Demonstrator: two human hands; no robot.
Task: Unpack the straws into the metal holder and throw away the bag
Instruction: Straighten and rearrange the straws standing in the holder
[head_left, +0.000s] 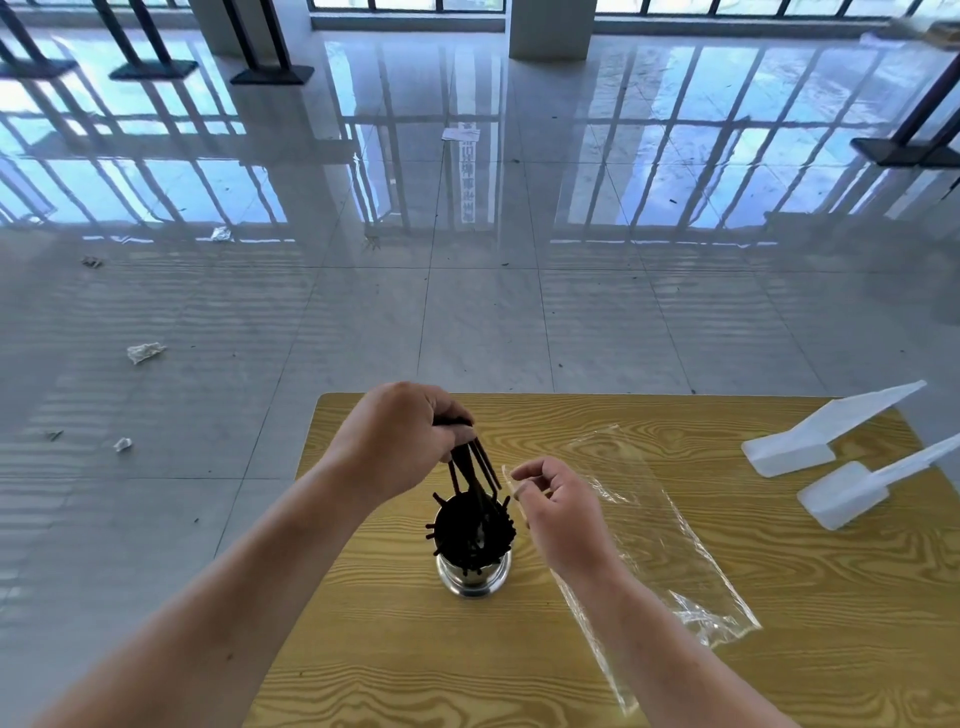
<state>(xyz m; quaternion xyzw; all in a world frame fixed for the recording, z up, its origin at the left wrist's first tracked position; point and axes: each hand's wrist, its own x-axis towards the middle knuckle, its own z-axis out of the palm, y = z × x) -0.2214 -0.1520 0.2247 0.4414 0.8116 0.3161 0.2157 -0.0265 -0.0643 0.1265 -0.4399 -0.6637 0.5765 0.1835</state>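
A shiny metal holder (471, 578) stands on the wooden table (675, 649), filled with several black straws (470, 530) that fan out at its rim. My left hand (400, 441) hovers just above it, closed on a small bunch of black straws whose lower ends reach into the holder. My right hand (558, 512) is right of the holder, fingers pinching the edge of the clear plastic bag (660, 540). The bag lies flat and looks empty, stretching toward the table's near right.
Two white plastic scoop-like pieces (810, 441) (857, 491) lie at the table's right edge. The table's far edge is just beyond my left hand. Scraps of crumpled paper (144, 352) lie on the glossy tiled floor to the left.
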